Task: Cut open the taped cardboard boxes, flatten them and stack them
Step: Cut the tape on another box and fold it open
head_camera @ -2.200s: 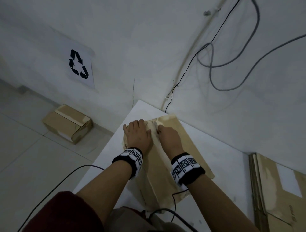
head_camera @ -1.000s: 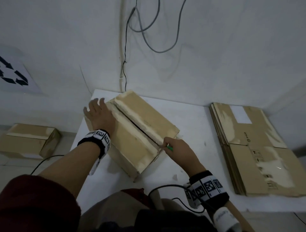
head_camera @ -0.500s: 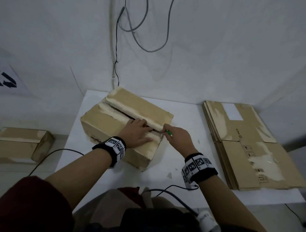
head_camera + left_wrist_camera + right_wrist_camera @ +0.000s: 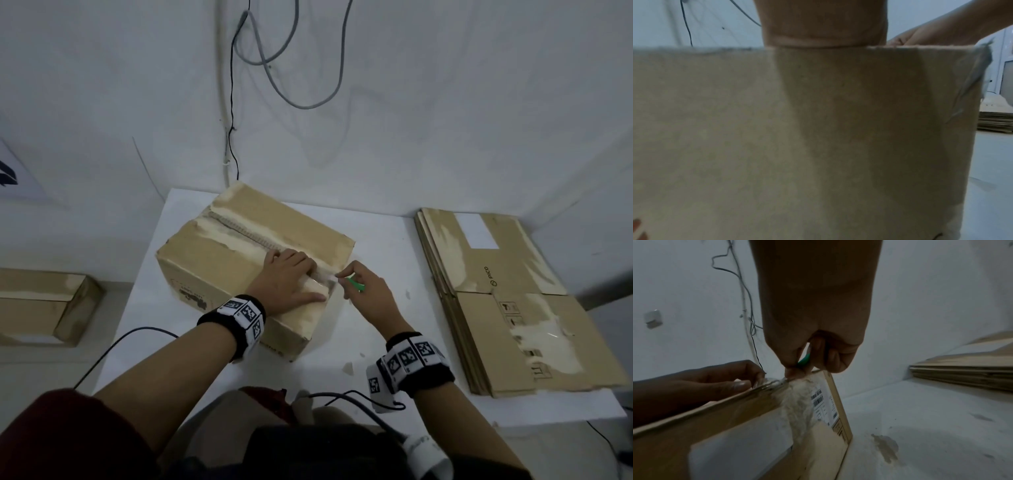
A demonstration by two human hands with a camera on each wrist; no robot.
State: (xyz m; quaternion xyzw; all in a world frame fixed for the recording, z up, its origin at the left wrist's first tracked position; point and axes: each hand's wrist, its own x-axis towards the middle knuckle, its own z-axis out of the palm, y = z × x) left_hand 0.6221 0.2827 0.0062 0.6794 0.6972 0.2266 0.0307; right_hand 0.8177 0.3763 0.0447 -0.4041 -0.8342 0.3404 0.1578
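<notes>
A taped cardboard box (image 4: 219, 260) stands on the white table (image 4: 387, 260), with a torn, slit seam along its top. My left hand (image 4: 291, 270) lies on the box top at the seam's near right end, fingers fairly straight, pressing down. My right hand (image 4: 347, 279) grips a green-handled cutter (image 4: 354, 284) just off the box's right edge. In the right wrist view the cutter (image 4: 804, 361) has its blade tip at the seam's end on the top edge of the box (image 4: 735, 426). The box side (image 4: 797, 129) fills the left wrist view.
A stack of flattened boxes (image 4: 507, 301) lies on the table's right side. Another closed box (image 4: 41, 305) sits on the floor to the left. Cables (image 4: 270, 68) hang on the wall behind. The table's front edge is close to my body.
The right hand drew the cutter along the seam from the far end to the near right end. The left hand shifted from the far left corner to beside the cutter.
</notes>
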